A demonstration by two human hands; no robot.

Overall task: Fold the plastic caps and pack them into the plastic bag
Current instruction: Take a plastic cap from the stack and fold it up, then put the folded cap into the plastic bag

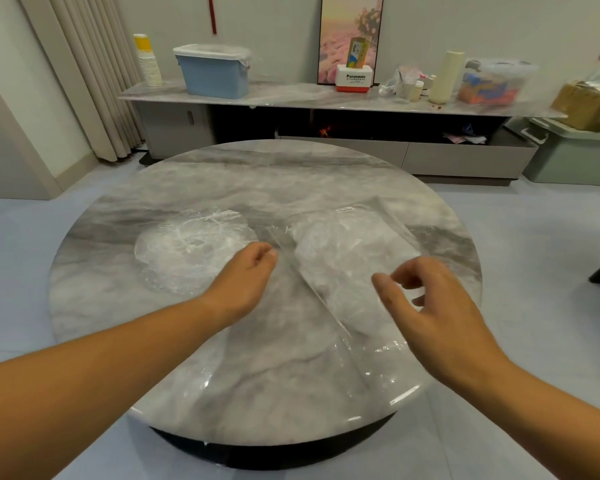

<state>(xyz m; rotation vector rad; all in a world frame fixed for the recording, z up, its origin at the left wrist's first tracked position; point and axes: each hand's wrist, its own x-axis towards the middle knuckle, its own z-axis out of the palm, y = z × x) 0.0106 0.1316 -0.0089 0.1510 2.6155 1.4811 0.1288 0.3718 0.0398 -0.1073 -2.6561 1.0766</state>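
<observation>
While one clear, crinkled plastic cap (191,251) lies spread in a loose round on the left part of the round grey marble-patterned table (257,174), the long transparent plastic bag (347,271) lies flat to its right, running slantwise from the far side toward the near rim. Whitish bundle (340,244) shows through the bag's far half, likely caps already packed. Small white label (345,209) at the far end. Left hand (246,275) sits between cap and bag, fingers curled in, fingertips right at the bag's left edge. Whether they pinch the film or only touch it cannot be told, as the film is too clear. Right hand (437,306) hovers over the bag's middle, thumb out and apart from loosely bent fingers, nothing visibly held. Hands well apart, one toward each side of the bag. Judgement: left hand is placed at the edge to steady or lift it, and right hand is poised to part the film or press the contents down. Which end is the mouth, I cannot tell. Loose cap lies just beside the bag, within easy reach of the left hand, and its spread shape says not yet folded. Task looks part done, with at least this cap left to fold and slip in. Risk: thin film may cling and slide on the polished stone.
</observation>
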